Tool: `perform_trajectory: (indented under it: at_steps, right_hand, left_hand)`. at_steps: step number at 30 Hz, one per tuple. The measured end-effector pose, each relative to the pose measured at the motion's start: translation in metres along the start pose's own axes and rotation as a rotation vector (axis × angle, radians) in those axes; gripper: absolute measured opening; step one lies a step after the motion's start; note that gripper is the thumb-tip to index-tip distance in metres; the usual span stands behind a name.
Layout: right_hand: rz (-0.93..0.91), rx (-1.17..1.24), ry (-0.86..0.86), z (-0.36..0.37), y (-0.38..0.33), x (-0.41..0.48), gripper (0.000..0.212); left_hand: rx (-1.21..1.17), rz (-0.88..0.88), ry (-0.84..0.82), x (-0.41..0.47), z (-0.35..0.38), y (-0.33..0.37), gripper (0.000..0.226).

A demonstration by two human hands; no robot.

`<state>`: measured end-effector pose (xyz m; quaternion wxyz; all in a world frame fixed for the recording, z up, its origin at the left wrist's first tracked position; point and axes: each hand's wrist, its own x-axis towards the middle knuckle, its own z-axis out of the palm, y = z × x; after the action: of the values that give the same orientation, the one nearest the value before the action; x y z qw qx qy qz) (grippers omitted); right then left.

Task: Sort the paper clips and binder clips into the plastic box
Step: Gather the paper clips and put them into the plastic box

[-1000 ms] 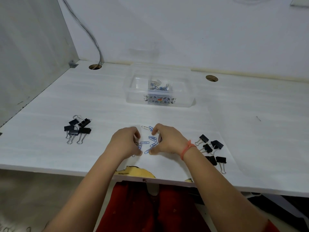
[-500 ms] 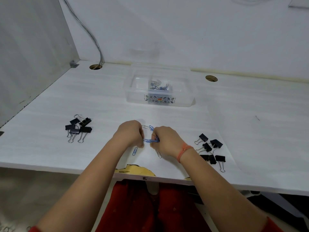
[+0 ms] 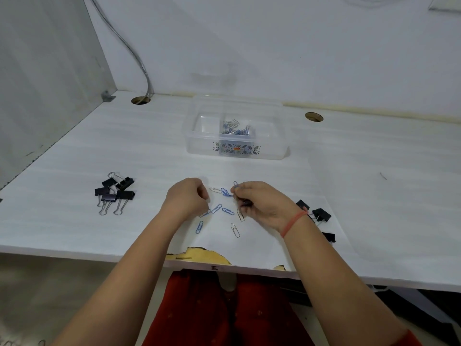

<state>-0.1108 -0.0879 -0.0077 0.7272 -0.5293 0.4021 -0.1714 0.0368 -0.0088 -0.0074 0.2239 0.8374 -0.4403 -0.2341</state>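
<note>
Sitting at 12 o'clock on white desk (image 3: 374, 196): plastic box (image 3: 199, 143), some paper clips (image 3: 234, 128) inside | left hand (image 3: 187, 201) curled, grip unclear; right hand (image 3: 262, 203) pinches blue paper clip (image 3: 235, 184); hands apart | binder clips (image 3: 114, 193): piles at 9 and 3 o'clock of hands | loose clips (image 3: 216, 208) between hands, and toward 6 o'clock

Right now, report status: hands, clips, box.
Status: right hand pinching paper clips; left hand curled, grip unclear. Only paper clips in plastic box; binder clips on desk both sides. Nothing blocks box.
</note>
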Motion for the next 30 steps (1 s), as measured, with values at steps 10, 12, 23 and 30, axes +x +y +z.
perform_trajectory:
  at_steps: [10, 12, 23, 30]
  right_hand:
    - [0.045, 0.123, -0.058, -0.007, -0.001, -0.016, 0.019]
    - [-0.004, -0.075, -0.012, -0.008, 0.001, -0.019, 0.024]
    - [-0.115, -1.041, 0.156, 0.006, 0.011, -0.031, 0.019]
    - [-0.084, -1.114, 0.086, 0.01, 0.01, -0.029, 0.01]
  left_hand:
    - [-1.136, -0.369, -0.129, -0.026, -0.015, -0.007, 0.027]
    - [-1.074, -0.371, -0.138, -0.031, -0.015, -0.009, 0.022]
    - [0.109, -0.087, -0.062, -0.035, 0.003, -0.001, 0.013]
    - [0.095, -0.044, -0.059, -0.034, 0.007, -0.002, 0.008]
